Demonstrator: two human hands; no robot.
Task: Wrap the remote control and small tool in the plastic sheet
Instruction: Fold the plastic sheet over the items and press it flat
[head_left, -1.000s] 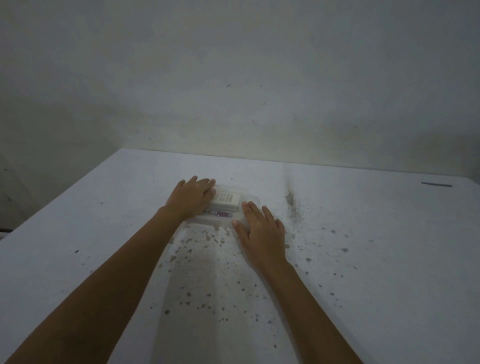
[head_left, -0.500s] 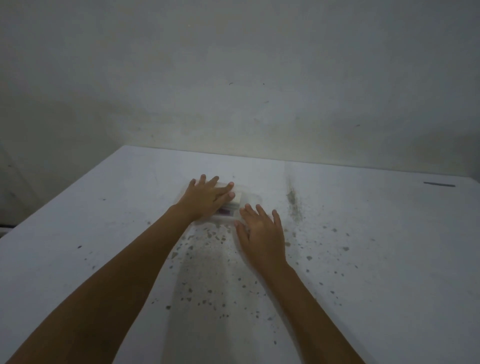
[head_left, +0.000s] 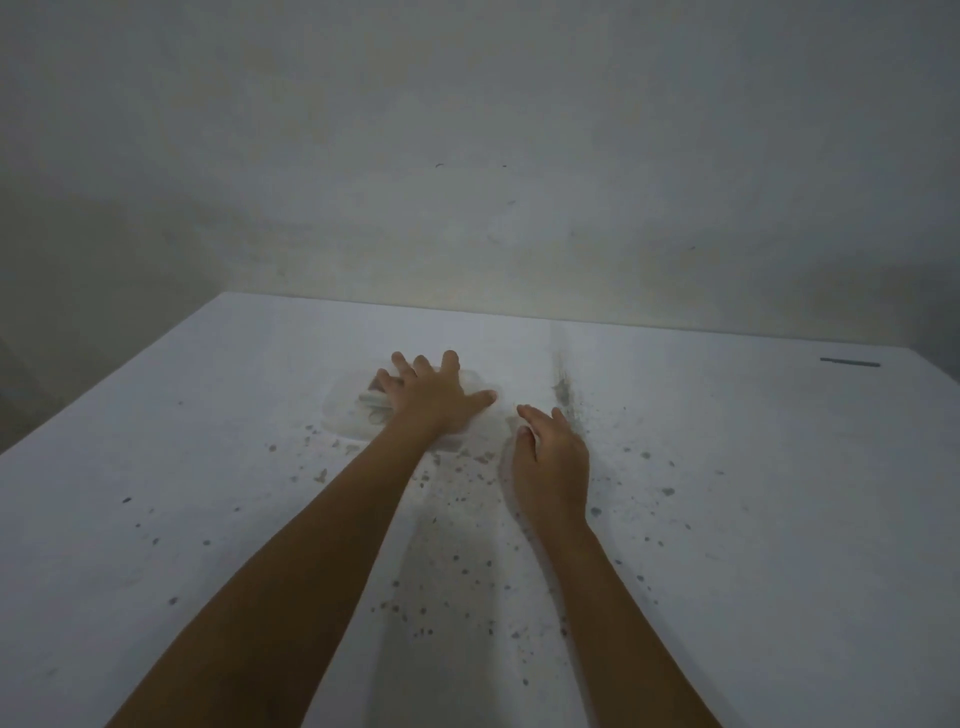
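A clear plastic sheet (head_left: 345, 415) lies folded into a small bundle on the white table (head_left: 156, 467), a little left of the middle. My left hand (head_left: 434, 397) lies flat on top of the bundle with fingers spread, pressing it down. The remote control and the small tool are almost wholly hidden under that hand; only a pale sliver (head_left: 371, 402) shows at the left of the palm. My right hand (head_left: 550, 457) rests just right of the bundle with fingers loosely curled, holding nothing that I can see.
The tabletop is speckled with dark spots (head_left: 457, 561) between and around my forearms, and a dark smear (head_left: 563, 387) runs back from beside my right hand. A thin dark stick (head_left: 849, 362) lies at the far right edge. A bare wall (head_left: 467, 182) rises behind the table.
My left hand has slid right and spread flat over the bundle, covering the remote that showed earlier. My right hand has drawn back to the right, off the bundle, and its fingers have curled.
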